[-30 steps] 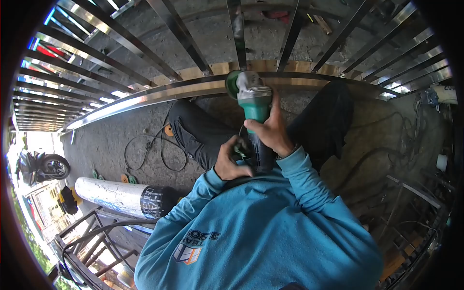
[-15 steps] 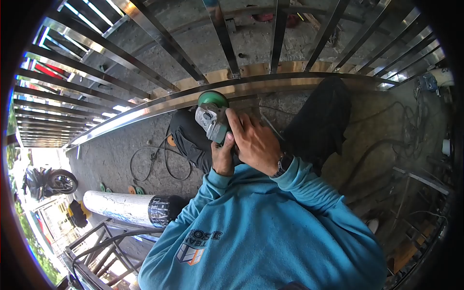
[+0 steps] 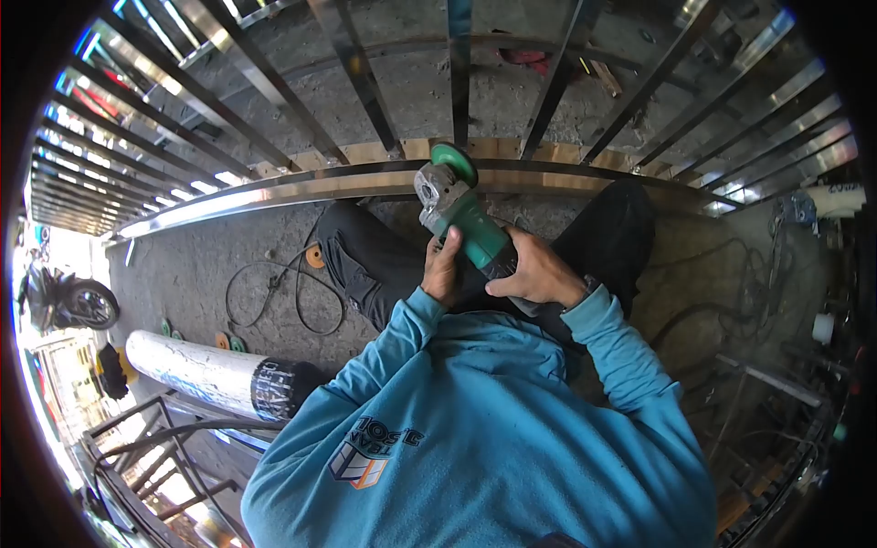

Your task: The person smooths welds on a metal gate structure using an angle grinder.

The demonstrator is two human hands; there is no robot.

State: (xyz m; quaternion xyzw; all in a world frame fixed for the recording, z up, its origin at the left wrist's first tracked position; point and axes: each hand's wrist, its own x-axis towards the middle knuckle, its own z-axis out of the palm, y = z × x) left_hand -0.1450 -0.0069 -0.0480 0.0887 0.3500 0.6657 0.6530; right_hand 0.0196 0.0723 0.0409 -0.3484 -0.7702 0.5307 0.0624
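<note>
A green angle grinder (image 3: 475, 232) with a silver head is held in front of my body. My left hand (image 3: 442, 267) grips it near the head, thumb on the green housing. My right hand (image 3: 539, 272) is wrapped round the rear of the body. The grinder's green disc (image 3: 454, 164) is at the lower metal rail (image 3: 365, 183) of a barred frame; whether they touch I cannot tell. Shiny upright bars (image 3: 459, 73) rise beyond the rail.
A white gas cylinder (image 3: 196, 365) lies at the left, near loose discs (image 3: 222, 341) and a looped cable (image 3: 297, 294). A metal rack (image 3: 174, 457) stands lower left. A motorcycle (image 3: 78, 300) is at the far left. More cables (image 3: 722, 310) lie at the right.
The grinder has turned, its disc now up and to the right against the view of the rail. My right hand has moved from near its head to its rear body.
</note>
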